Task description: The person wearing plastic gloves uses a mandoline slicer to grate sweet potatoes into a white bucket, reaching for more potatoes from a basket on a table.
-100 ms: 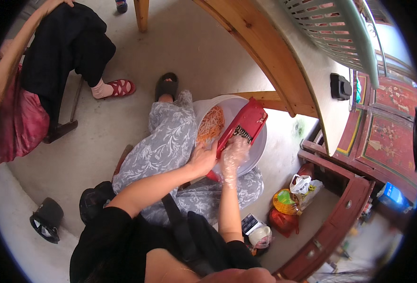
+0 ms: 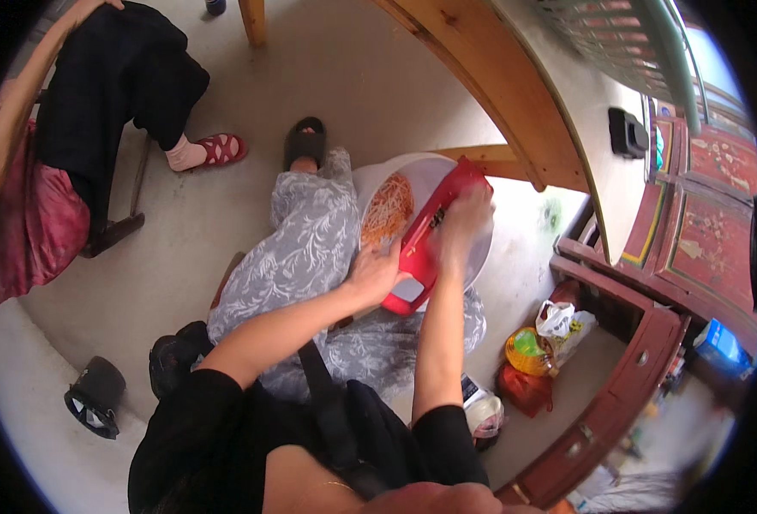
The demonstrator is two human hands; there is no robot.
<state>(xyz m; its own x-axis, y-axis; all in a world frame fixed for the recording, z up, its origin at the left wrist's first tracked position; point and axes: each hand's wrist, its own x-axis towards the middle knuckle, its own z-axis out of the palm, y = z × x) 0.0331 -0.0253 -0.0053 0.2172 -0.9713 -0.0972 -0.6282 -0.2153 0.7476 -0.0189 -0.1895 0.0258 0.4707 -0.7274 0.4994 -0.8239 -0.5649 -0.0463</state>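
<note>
A red grater point(image 2: 414, 244) leans slantwise across a white basin point(image 2: 491, 248) between my knees. My left hand point(image 2: 376, 272) grips the near left edge of the grater, thumb along its side. On the far part of the grater, my right hand point(image 2: 466, 218), in a clear plastic glove, presses down with its fingers curled. Motion smears it, and whatever lies under its palm is hidden. Orange and whitish shreds point(image 2: 387, 210), which look like carrot, lie heaped in the basin to the left of the grater.
A wooden table point(image 2: 558, 128) stands close at the right, with a green plastic basket point(image 2: 614, 43) on top. Bagged goods and a bottle of yellow oil point(image 2: 530, 351) stand beside a red-brown drawer point(image 2: 605, 411). Another person's leg and red sandal point(image 2: 222, 149) are at the left.
My right hand has slid up the grater, away from me, toward its far end. The grater's near end now shows. My left hand keeps its hold, and the view has shifted slightly.
</note>
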